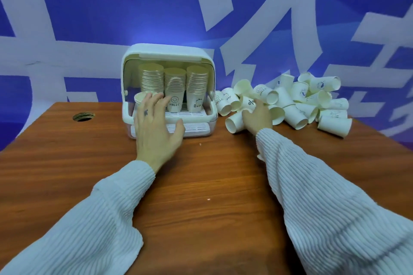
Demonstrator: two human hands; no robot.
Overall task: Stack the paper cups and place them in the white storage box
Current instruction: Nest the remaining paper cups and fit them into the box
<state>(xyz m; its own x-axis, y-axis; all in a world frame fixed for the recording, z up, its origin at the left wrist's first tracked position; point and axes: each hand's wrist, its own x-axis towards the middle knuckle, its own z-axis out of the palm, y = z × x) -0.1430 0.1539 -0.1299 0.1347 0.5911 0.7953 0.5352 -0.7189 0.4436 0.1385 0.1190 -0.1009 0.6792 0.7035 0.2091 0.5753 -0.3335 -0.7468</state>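
Note:
The white storage box (168,51) stands open at the back of the wooden table, with three tall stacks of paper cups (175,87) upright inside. A single cup (140,97) stands at the box's front left. My left hand (155,125) hovers in front of the box with fingers spread, its fingertips beside that cup. A heap of loose paper cups (290,100) lies on its side to the right of the box. My right hand (257,116) rests on the heap's near left edge, fingers curled around a lying cup (248,103).
The wooden table (201,185) has a round cable hole (83,116) at its back left. A blue and white wall rises right behind the box and the heap. The table's right edge runs close past the heap.

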